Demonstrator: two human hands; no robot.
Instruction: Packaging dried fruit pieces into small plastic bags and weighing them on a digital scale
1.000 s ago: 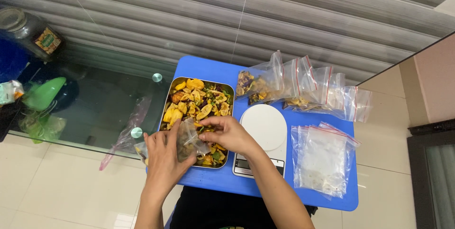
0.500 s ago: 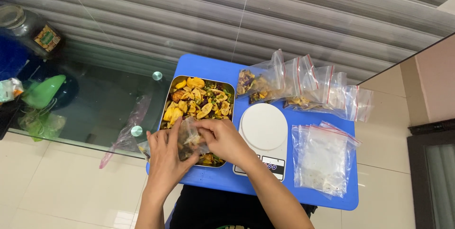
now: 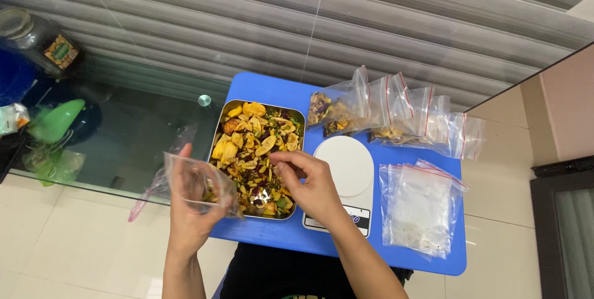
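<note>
Pale floor tiles and a glass-topped table surround a small blue desk (image 3: 272, 240). At its 9 o'clock edge the left hand (image 3: 189, 212) grasps a clear plastic bag (image 3: 201, 184), held open with a few snack pieces inside. Just beside it, the right hand (image 3: 312, 181) hovers over a steel tray (image 3: 216, 129) of mixed dried fruit chips, fingertips pinched together; whether they hold a piece I cannot tell. A white kitchen scale (image 3: 349, 166) lies at 3 o'clock of the tray, filled bags (image 3: 396, 110) at 1 o'clock, empty bags (image 3: 421, 209) beyond.
</note>
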